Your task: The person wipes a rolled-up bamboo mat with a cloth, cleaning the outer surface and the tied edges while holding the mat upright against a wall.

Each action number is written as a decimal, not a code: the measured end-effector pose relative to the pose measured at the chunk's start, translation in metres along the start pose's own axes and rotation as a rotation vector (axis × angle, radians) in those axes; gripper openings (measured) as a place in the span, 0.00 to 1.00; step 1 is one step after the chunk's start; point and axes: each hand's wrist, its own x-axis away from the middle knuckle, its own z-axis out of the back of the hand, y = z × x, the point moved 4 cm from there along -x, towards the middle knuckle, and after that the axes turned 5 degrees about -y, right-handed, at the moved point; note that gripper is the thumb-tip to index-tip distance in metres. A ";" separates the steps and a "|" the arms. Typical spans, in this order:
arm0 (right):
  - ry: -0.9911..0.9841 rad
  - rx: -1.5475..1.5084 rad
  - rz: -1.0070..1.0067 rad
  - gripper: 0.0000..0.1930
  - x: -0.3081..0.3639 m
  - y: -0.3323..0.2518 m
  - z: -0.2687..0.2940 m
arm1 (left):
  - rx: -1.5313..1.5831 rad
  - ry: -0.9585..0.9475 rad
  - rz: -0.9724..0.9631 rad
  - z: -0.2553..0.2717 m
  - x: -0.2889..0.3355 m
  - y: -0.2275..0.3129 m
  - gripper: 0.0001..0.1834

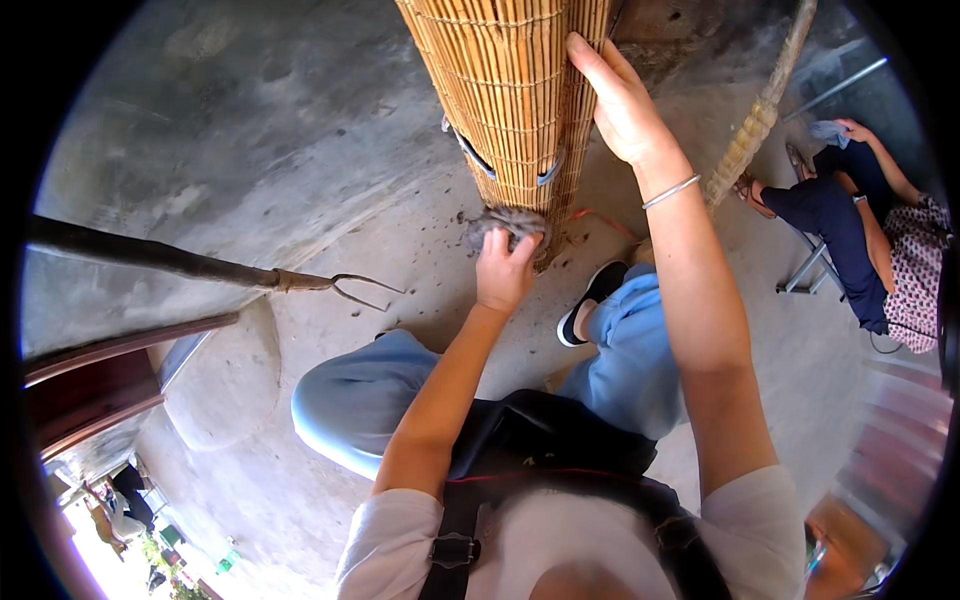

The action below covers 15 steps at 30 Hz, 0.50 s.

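Observation:
A tall roll of bamboo matting [500, 80], its thin slats bound by rows of cord, stands in front of me. My right hand [625, 105] grips its right side high up, the thumb on the slats and the other fingers partly hidden. Low down, my left hand [507, 268] is closed on a crumpled dark grey rag [505, 222], held against the roll's lower end. A dark strap [470, 152] goes around the roll just above the rag.
A two-pronged fork [290, 280] with a wooden handle juts in from the left. A pole wrapped in pale cord [748, 142] leans at the upper right. Farther right, another person [870, 225] sits holding a bluish cloth. Dark crumbs dot the concrete floor [400, 245].

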 end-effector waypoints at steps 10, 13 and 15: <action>-0.031 0.217 -0.028 0.39 0.008 -0.029 -0.009 | -0.156 -0.550 0.451 0.041 0.026 -0.060 0.12; 0.065 0.265 0.026 0.32 0.013 -0.040 -0.012 | -0.273 -0.711 0.415 0.087 -0.015 -0.031 0.13; 0.252 0.479 0.171 0.20 0.021 -0.046 -0.007 | -0.350 -0.754 0.343 0.114 -0.042 -0.008 0.14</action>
